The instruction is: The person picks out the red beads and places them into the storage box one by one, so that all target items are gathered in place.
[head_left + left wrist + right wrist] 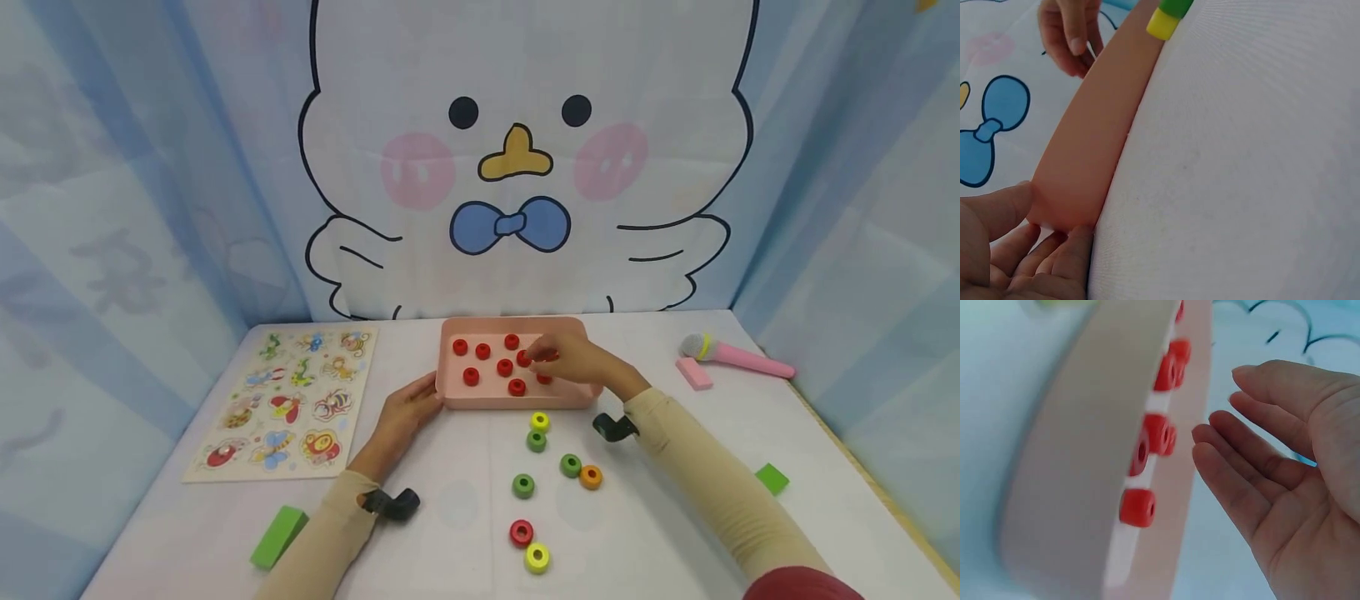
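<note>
A pink tray [480,402] lies at the back of the table with several red beads [471,377] inside it. My left hand [403,421] holds the tray's left end. In the left wrist view, its thumb rests against the tray's end wall [1079,181] near the rim while the other fingers curl at the bottom edge. Over the tray's right half hovers my right hand [572,360], hiding some of the beads. The right wrist view shows that hand [1285,469] with relaxed, parted fingers and nothing between them, beside the red beads [1138,507].
In front of the tray lie loose yellow, green, orange and red beads [522,533]. An insect sticker board [285,408] is at left, near a green block [279,537]. At right are a toy microphone [738,356], a pink block [694,373] and a green piece [772,478].
</note>
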Motion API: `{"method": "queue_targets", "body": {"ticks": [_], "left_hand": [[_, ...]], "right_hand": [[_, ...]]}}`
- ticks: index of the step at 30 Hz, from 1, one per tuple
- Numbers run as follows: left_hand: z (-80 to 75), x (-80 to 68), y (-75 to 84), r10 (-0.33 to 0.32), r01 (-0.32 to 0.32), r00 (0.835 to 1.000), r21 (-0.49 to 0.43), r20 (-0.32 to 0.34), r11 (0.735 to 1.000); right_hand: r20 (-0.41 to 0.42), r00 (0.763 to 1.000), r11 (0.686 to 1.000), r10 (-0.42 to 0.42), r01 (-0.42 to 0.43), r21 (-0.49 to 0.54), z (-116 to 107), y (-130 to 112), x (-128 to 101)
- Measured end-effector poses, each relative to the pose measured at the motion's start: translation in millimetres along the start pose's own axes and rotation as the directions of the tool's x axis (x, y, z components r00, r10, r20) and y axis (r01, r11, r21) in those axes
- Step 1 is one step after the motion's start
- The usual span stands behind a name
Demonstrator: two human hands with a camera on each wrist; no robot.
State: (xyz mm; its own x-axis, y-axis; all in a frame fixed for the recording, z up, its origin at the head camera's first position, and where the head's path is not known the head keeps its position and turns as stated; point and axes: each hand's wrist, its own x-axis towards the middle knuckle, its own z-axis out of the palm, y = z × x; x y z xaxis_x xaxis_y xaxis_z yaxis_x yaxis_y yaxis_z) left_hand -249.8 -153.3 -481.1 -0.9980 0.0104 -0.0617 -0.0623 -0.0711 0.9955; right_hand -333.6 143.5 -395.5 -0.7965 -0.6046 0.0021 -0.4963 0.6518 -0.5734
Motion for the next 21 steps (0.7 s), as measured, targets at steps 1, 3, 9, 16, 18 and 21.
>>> {"method": "queue_targets", "body": {"ticks": [1,3,9,16,18,21], "left_hand": [[-0.8,-0.4,-0.7,-0.003,0.003,1.0,0.013,-0.004,1.0],[-2.2,-0.3,-1.3,0.004,-0.004,1.0,0.026,0.002,1.0],[-5.5,4.1,1.3,0.005,-0.005,1.0,0.019,0.011,1.0],[-5.7,2.5,3.6,-0.011,0.011,1.0,-0.015,0.018,1.0],[-5.2,2.1,2.5,-0.016,0.016,1.0,-0.006,0.016,1.0],[-4.0,2.4,0.2,-0.018,0.019,1.0,-0.015,0.019,1.0]], "right_hand": [[0.008,1.0,1.0,-0.029,0.029,0.004,3,-2,-8],[0.023,0.997,0.997,-0.076,0.076,0.018,8,-9,-24],[0.115,0.97,0.973,-0.212,0.199,0.117,24,-31,-64],[0.27,0.91,0.925,-0.313,0.228,0.303,56,-49,-96],[0.311,0.882,0.911,-0.353,0.248,0.33,67,-52,-102],[0.347,0.846,0.896,-0.405,0.292,0.333,81,-54,-109]]}}
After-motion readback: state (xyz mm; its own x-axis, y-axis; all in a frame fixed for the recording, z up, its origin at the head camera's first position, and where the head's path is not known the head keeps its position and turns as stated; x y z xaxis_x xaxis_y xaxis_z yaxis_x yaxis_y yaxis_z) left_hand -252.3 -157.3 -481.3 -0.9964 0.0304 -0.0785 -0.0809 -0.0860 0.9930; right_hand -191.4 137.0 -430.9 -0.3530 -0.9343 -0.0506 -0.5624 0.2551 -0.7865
